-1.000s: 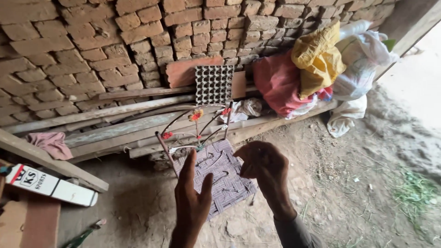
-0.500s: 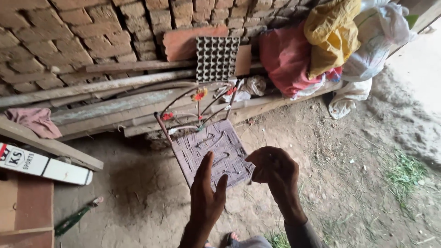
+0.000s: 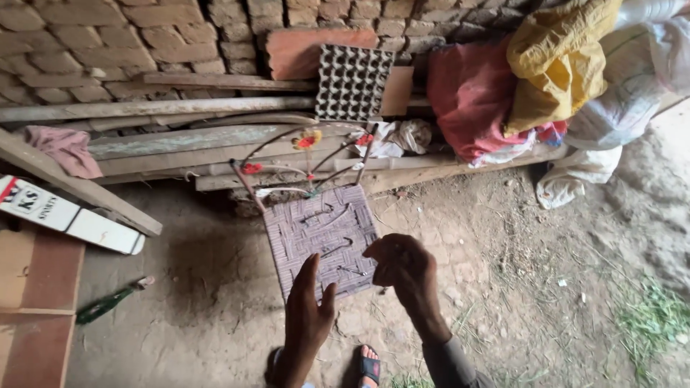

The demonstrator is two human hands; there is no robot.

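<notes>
**dustyhands:** So here's the setup. The square purple-grey woven mat lies flat on the dirt floor, just in front of the stacked wooden planks along the brick wall. A few small dark bent metal pieces, nails or hooks, I can't tell which, lie scattered on it. The left hand hovers over the near edge of the mat, fingers straight and close together, holding nothing. The right hand is curled tight at the near right corner, fingers pinched in narrow. It may be gripping one of those little pieces, but the knuckles hide it.

**brickshed_bo:** Looks like fiddly sorting work to me. I'd keep the pinch low over the mat so anything that slips lands on the weave and not in the dirt, where it'd vanish. Use the flat left hand to pin the mat edge so it doesn't shift. Also mind the bent wire stems with red and yellow flower bits poking up at the far edge, right by the grey cardboard egg tray. Easy to snag a sleeve there.
</notes>
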